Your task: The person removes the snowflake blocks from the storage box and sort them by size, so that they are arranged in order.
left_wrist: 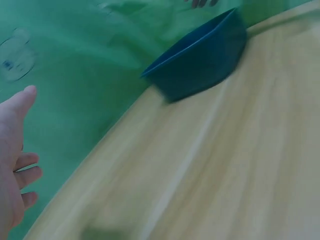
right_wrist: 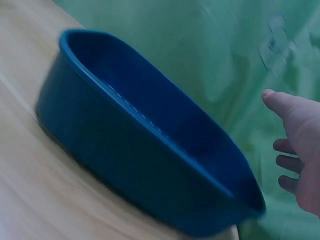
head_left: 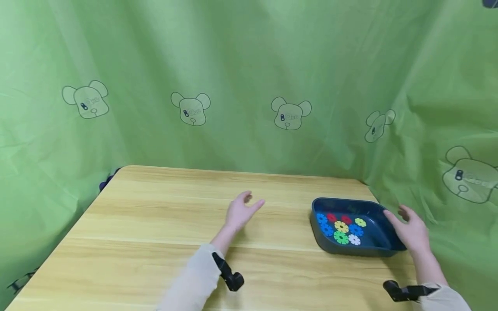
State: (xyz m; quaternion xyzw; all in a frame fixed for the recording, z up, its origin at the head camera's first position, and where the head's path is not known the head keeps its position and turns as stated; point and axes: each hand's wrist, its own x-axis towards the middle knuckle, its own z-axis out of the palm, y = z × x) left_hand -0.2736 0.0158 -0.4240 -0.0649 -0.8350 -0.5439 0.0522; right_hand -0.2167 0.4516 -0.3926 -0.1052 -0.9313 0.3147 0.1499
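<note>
A dark blue basin [head_left: 330,248] with rounded corners stands on the right part of the table. Several flower-shaped plastic discs [head_left: 341,226] in blue, red, yellow, green and white lie inside, mostly toward its left end. My right hand [head_left: 414,231] is at the basin's right end, thumb stretched toward the rim; in the right wrist view a gap shows between the fingers [right_wrist: 289,162] and the basin [right_wrist: 125,145]. Above the middle of the table, left of the basin, my left hand [head_left: 239,211] hovers with thumb spread and nothing in it. The left wrist view shows the basin [left_wrist: 205,60] well away from that hand.
The wooden table [head_left: 155,224] has rounded back corners. A green curtain [head_left: 241,142] printed with bear heads hangs behind it and along both sides, close by the basin on the right. Each wrist wears a black camera mount [head_left: 229,274].
</note>
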